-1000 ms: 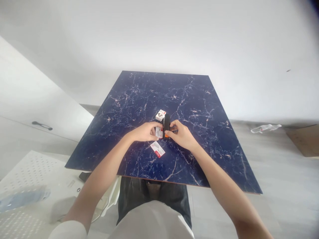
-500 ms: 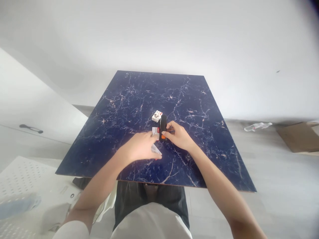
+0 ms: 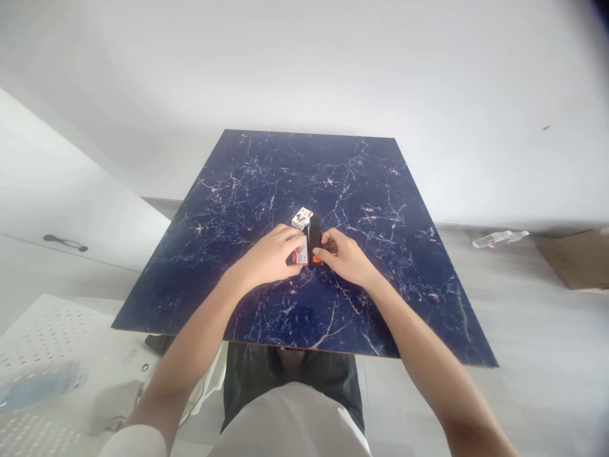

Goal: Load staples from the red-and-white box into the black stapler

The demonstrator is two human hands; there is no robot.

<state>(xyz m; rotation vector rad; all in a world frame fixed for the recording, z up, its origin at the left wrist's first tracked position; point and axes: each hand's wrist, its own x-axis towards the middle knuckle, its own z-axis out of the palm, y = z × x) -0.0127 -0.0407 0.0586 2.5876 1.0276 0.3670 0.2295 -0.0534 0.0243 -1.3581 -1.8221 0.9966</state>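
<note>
On the blue marbled table (image 3: 304, 171), a black stapler (image 3: 314, 230) with an orange patch stands lengthwise in front of me. My right hand (image 3: 345, 255) grips its right side, thumb on top near the orange patch and fingers bent behind. My left hand (image 3: 272, 255) is curled around a small red-and-white box (image 3: 303, 255), which lies against the stapler's left side; the fingers hide part of it. Just beyond, touching or nearly touching the stapler's far end, sits a white box (image 3: 302, 218) with a printed picture and red marking.
The table's near edge lies just in front of my lap. To the left stand a white cabinet with a dark handle (image 3: 65, 243) and a white perforated surface (image 3: 42, 330). On the floor at right are a clear plastic bottle (image 3: 499, 238) and a cardboard box (image 3: 575, 257).
My left hand has moved up and closed around the red-and-white box beside the stapler. A white piece seen earlier under its thumb no longer shows. My right hand keeps its grip.
</note>
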